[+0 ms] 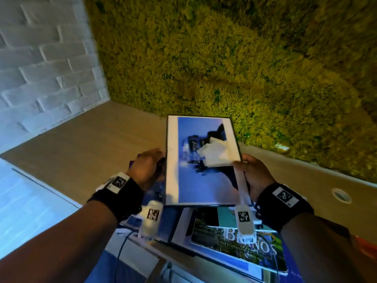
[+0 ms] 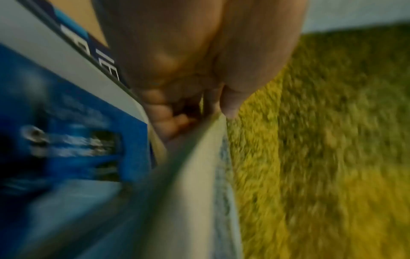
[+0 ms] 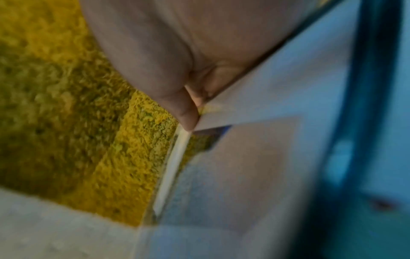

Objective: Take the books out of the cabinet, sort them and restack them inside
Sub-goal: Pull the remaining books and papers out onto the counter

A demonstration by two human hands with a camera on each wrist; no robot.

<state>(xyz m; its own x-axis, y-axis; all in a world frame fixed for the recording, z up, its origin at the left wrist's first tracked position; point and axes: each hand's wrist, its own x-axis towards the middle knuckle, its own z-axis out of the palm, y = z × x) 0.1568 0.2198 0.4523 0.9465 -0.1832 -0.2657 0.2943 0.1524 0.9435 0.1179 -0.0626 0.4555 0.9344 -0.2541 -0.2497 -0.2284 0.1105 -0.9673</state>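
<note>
Nearest to the camera, on the front edge of the worktop, lie two flat books: a book with large white letters on a green and teal cover, and to its left a dark blue book, partly hidden under the left wrist. Above these two, both hands hold a blue book with a white border, its cover facing up, its far end raised a little. The left hand is at the left long edge; the left wrist view shows its fingers curled under this edge, with the thumb on the other side. The right hand holds the right long edge near the lower corner, and its thumb presses on the white margin of the cover while the other fingers are hidden below. Behind the books the beige worktop continues to a wall of green moss. On the far left stands a white brick wall.
</note>
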